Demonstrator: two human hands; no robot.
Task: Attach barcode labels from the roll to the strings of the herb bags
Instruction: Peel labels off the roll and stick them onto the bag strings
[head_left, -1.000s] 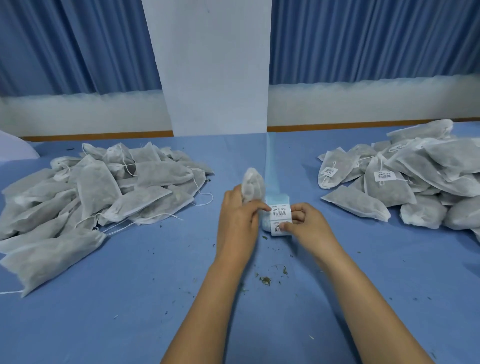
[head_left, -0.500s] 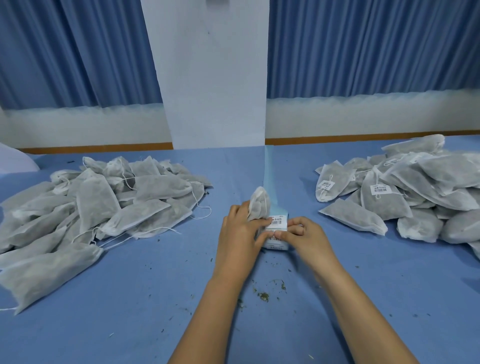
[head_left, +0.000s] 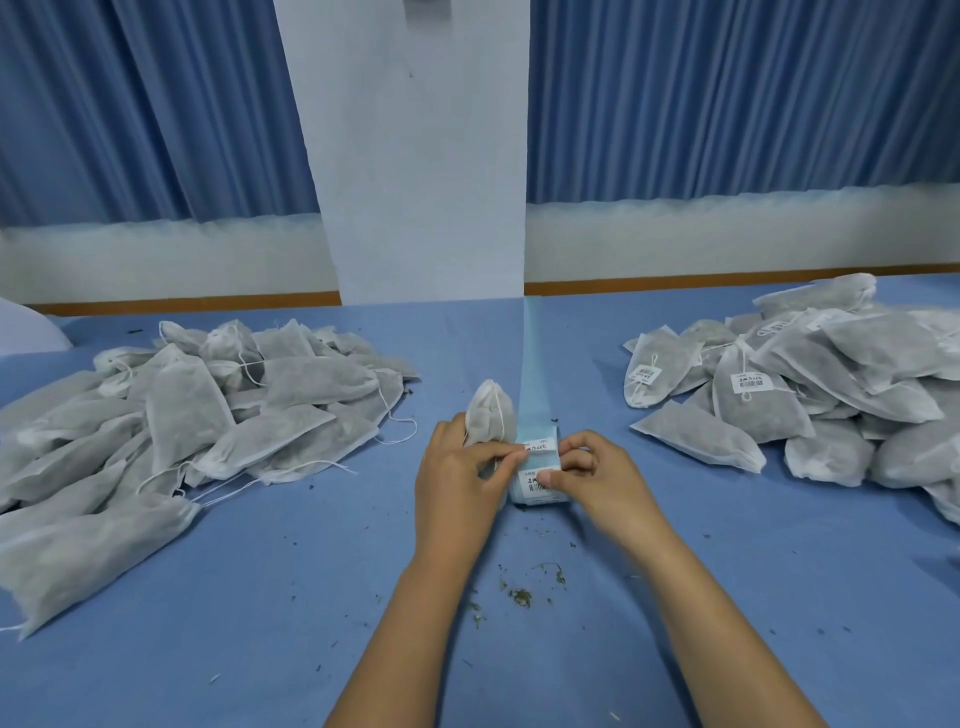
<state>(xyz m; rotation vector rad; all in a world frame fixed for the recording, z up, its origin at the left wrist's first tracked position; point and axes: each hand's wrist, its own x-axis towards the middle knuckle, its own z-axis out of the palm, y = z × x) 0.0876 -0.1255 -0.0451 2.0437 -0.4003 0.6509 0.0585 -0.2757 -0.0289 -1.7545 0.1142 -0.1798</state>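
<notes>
Fingers (head_left: 501, 453) of left hand (head_left: 457, 483): curled round one herb bag (head_left: 485, 410), which stands out of the grip toward 12 o'clock. Thumb and forefinger tips reach toward 3 o'clock and pinch the edge of a barcode label (head_left: 540, 448). Whether the bag's string (head_left: 500, 413) already lies under that label cannot be told.

Fingers of right hand (head_left: 602, 478): bent and grasping the label roll (head_left: 537, 491). The thumb presses its printed face and the forefinger hooks over the top.

Label roll: on the blue surface (head_left: 260, 597) between the two hands and touching both. Its bare backing strip (head_left: 535, 364) runs off toward 12 o'clock.

Stock, unlabelled bags (head_left: 208, 415): heap at 9 o'clock, strings trailing loose.

Stock, labelled bags (head_left: 805, 384): heap at 2 o'clock, with tags visible on at least two.

Debris: herb crumbs (head_left: 519, 595) at 6 o'clock, near the wrists.

Step in hand (judged): lifting one label off the roll to fix it on the held bag's string.

Handling note (judged):
- Right hand pins the roll so it cannot turn.
- Left hand peels by one corner, slowly and at a low angle, to avoid a tear or curl.
- Lay the string across the middle of the adhesive, then fold the label shut with its edges square, so the barcode stays flat and legible.
- Keep the sticky side off the bag fabric and the crumbs.
</notes>
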